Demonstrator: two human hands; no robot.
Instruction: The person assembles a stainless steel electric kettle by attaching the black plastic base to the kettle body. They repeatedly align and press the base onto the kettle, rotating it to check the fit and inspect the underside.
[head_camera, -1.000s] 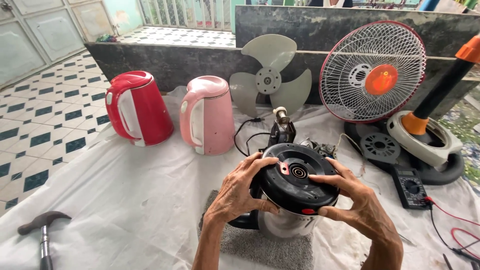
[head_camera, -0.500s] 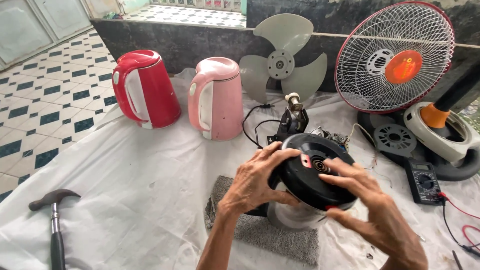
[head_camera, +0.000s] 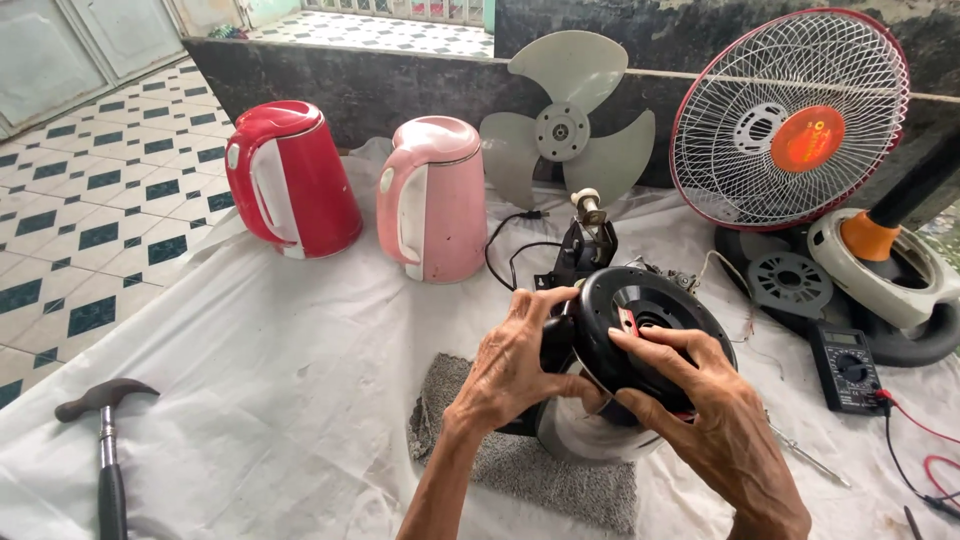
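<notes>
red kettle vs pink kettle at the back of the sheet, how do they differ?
The red kettle is deep red and stands farther left, near the sheet's edge; the pink kettle is pale pink and stands nearer the fan blade. The red one leans slightly; the pink one stands straighter. Both are lidded, have white-trimmed handles facing left, and neither hand touches them.

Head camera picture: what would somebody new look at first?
Probably the two hands in the middle: the left hand and right hand grip a round black base over a metal kettle body. Behind stand a red kettle and a pink kettle, with a fan guard at the right.
</notes>
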